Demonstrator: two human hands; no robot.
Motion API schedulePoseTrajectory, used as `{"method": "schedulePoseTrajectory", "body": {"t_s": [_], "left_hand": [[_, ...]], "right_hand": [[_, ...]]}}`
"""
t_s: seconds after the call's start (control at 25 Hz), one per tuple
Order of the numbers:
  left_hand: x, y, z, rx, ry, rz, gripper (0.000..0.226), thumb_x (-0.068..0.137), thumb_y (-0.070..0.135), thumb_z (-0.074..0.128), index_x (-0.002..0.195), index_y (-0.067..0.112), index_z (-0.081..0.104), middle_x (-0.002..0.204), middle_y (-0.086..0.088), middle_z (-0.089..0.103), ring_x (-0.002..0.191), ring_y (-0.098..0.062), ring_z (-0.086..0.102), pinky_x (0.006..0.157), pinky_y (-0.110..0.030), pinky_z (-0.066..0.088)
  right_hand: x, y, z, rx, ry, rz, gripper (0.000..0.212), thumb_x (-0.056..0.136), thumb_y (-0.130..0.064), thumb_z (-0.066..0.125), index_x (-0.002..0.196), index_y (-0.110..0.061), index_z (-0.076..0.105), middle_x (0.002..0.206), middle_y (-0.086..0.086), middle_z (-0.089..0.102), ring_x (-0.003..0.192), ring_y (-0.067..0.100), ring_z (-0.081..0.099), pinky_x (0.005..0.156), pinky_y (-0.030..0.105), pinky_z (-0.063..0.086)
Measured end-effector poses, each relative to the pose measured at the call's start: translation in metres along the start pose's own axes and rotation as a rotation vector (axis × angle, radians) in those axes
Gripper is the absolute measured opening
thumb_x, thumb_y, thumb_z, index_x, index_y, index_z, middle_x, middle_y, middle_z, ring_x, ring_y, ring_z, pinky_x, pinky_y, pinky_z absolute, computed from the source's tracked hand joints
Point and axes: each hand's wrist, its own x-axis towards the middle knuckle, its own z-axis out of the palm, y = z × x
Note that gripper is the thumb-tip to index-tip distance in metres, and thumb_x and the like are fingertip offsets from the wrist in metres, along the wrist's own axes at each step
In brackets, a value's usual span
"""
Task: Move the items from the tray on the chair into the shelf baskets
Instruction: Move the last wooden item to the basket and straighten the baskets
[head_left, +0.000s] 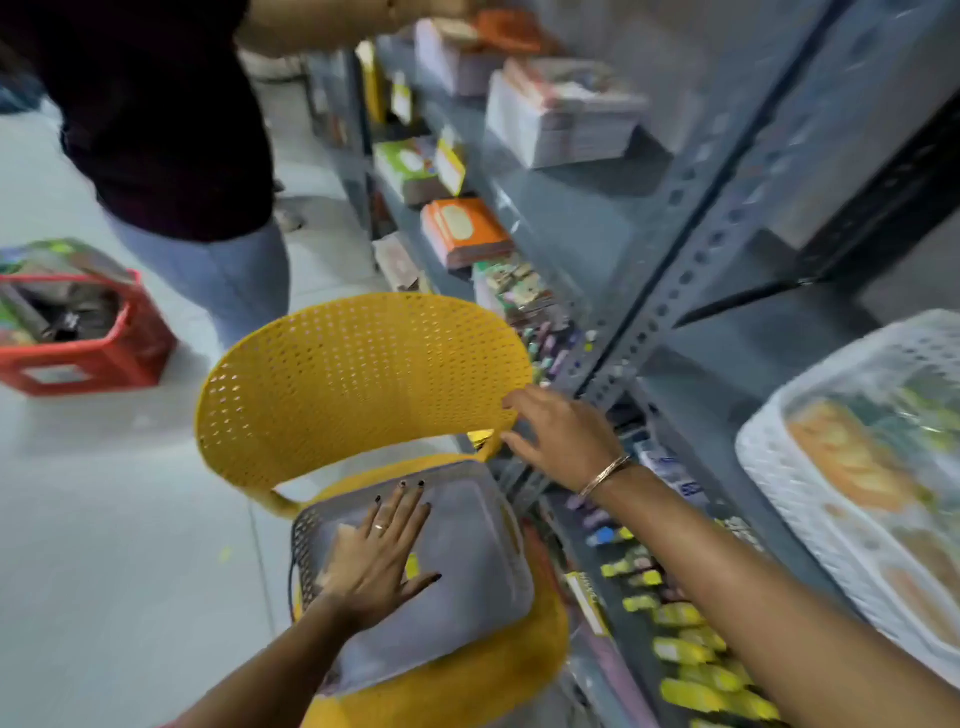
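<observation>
A grey perforated tray (467, 561) lies on the seat of a yellow plastic chair (358, 374). My left hand (376, 551) rests flat inside the tray with fingers spread, over a pale item; a small yellow item shows beside the thumb. My right hand (558, 434) is open at the right edge of the chair's backrest, fingers touching it, holding nothing. A white shelf basket (810, 530) with orange and green packets sits on the grey metal shelf at the right. The frame is blurred.
A grey metal shelf rack (691, 270) runs along the right, stacked with books, orange packs and small yellow items lower down. Another person (171, 130) in a dark top stands behind the chair. A red crate (93, 353) with goods sits on the floor, left.
</observation>
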Motion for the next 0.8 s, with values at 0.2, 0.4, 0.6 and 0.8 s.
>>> {"method": "schedulePoseTrajectory", "body": {"t_s": [0.2,0.4,0.6,0.8], "left_hand": [[-0.076,-0.018,0.071,-0.049,-0.171,-0.147,0.083,0.089,0.070,0.028,0.140,0.006,0.040,0.151,-0.014,0.027,0.142,-0.029,0.011,0.109,-0.046,0.014],[-0.117,-0.021,0.125,-0.140,-0.326,-0.158,0.084,0.087,0.072,0.029,0.137,0.006,0.044,0.147,-0.015,0.034,0.139,-0.029,0.019,0.111,-0.042,0.005],[-0.130,-0.023,0.154,-0.104,-0.317,-0.122,0.086,0.089,0.070,0.016,0.135,0.005,0.047,0.145,-0.016,0.039,0.133,-0.031,0.036,0.107,-0.045,0.017],[-0.129,-0.023,0.160,-0.095,-0.254,-0.121,0.083,0.089,0.067,0.020,0.134,0.003,0.048,0.146,-0.017,0.037,0.134,-0.032,0.034,0.105,-0.046,0.020]], "right_hand": [[0.016,-0.041,0.145,0.074,-0.421,-0.084,0.039,0.088,-0.027,0.060,0.122,-0.010,0.054,0.126,0.012,0.059,0.114,0.027,0.059,0.083,0.037,0.051],[0.012,-0.066,0.252,0.111,-0.678,-0.133,0.041,0.089,-0.020,0.054,0.128,-0.012,0.046,0.135,0.012,0.049,0.125,0.029,0.047,0.092,0.040,0.046],[0.026,-0.098,0.317,0.053,-0.696,-0.295,0.054,0.086,-0.009,0.054,0.137,-0.009,0.036,0.144,0.014,0.039,0.133,0.030,0.035,0.103,0.042,0.040],[0.041,-0.120,0.351,-0.041,-0.632,-0.512,0.051,0.089,-0.003,0.040,0.140,-0.010,0.035,0.151,0.013,0.033,0.139,0.031,0.028,0.105,0.044,0.035]]}}
